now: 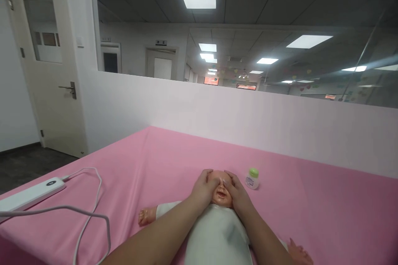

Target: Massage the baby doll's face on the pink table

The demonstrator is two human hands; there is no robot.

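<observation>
A baby doll [221, 196] in a pale white outfit lies on its back on a pink cloth, arms spread to both sides. My left hand [203, 187] cups one side of its head, with the thumb on the face beside the nose. On the other side my right hand [238, 190] does the same, its thumb near the eye. The fingers of both hands curve round the head. To the right of the head stands a small clear bottle [252, 180] with a green cap, touched by neither hand.
A white power bank [34, 192] with a looping white cable [101, 186] lies on the left of the pink cloth [280, 198]. Behind the cloth rises a white wall [233, 112] with a window above. A door [49, 91] is at the far left.
</observation>
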